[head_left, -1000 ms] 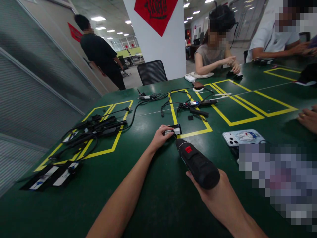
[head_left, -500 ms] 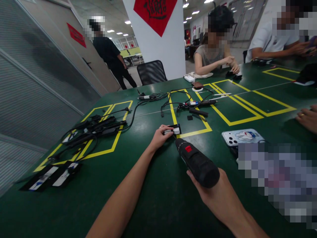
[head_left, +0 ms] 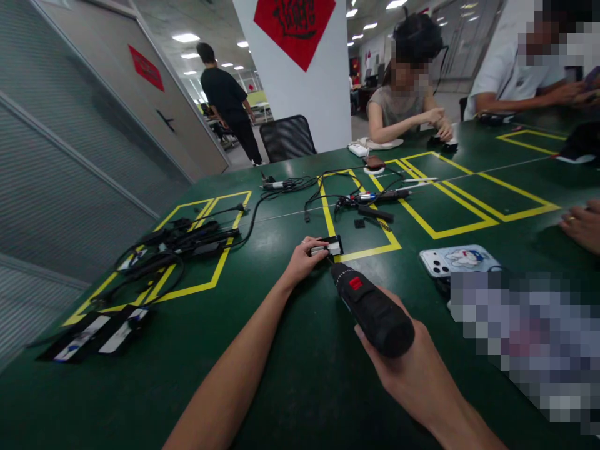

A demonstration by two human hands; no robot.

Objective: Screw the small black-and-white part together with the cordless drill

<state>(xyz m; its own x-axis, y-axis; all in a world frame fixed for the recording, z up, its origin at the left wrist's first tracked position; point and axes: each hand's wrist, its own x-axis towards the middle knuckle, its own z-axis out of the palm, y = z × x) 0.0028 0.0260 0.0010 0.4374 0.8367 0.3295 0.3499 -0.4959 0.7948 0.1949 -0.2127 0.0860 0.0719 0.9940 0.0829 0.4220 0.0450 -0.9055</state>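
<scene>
My right hand point(head_left: 407, 356) is wrapped round a black cordless drill point(head_left: 372, 306) with a red switch on top. The drill's bit points away from me, its tip close to a small black-and-white part point(head_left: 334, 247) on the table. My left hand point(head_left: 307, 255) grips that part from the left, fingers over its top and thumb along the near side. Whether the bit touches the part cannot be made out. The part lies at the near end of a yellow-taped rectangle point(head_left: 368, 252). The drill's handle and trigger are hidden by its body and my hand.
Black cables and adapters point(head_left: 187, 247) lie on the green table point(head_left: 290, 337) at left, near two black-and-white pieces point(head_left: 96, 334). Pens and tools point(head_left: 375, 197) lie beyond my hands. A phone point(head_left: 459, 259) is at right, beside a co-worker's hand point(head_left: 584, 225). Other people sit across the table.
My hands, the drill and the part keep almost the same place; the drill's rear has shifted very slightly. In the background, a standing person has walked to the right.
</scene>
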